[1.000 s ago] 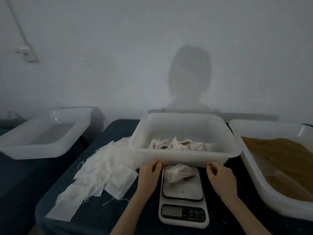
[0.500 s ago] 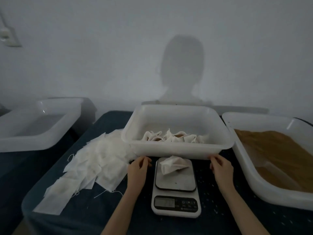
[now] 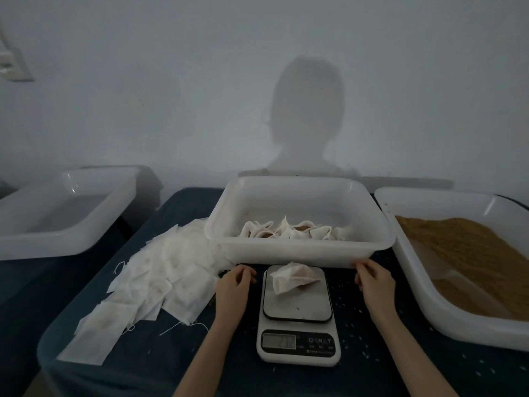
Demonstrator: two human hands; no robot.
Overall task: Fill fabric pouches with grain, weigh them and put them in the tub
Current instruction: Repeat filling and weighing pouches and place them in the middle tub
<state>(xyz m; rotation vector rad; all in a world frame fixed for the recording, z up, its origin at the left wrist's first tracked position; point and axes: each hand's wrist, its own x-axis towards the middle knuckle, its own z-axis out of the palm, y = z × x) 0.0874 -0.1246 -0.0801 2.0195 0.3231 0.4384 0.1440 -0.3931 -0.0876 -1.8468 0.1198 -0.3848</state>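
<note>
A filled white fabric pouch (image 3: 294, 277) lies on the platform of a small white kitchen scale (image 3: 297, 310), whose display is lit. Just behind it stands the white plastic tub (image 3: 297, 252) with several filled pouches (image 3: 294, 231) inside. My left hand (image 3: 232, 286) rests on the table left of the scale, fingers loosely curled, holding nothing and just short of the tub. My right hand (image 3: 373, 280) is right of the scale, its fingertips touching the tub's lower front corner. A heap of flat empty pouches (image 3: 166, 277) lies to the left.
A large white tray (image 3: 446, 319) of brown grain (image 3: 472, 253) stands at the right. An empty white tub (image 3: 57, 242) sits on a lower surface at the far left. Loose grains are scattered over the dark blue tabletop (image 3: 143, 368). A wall runs close behind.
Both hands held the tub's front edge a second ago; the tub now sits a little farther back from the scale, and my left hand has come off it.
</note>
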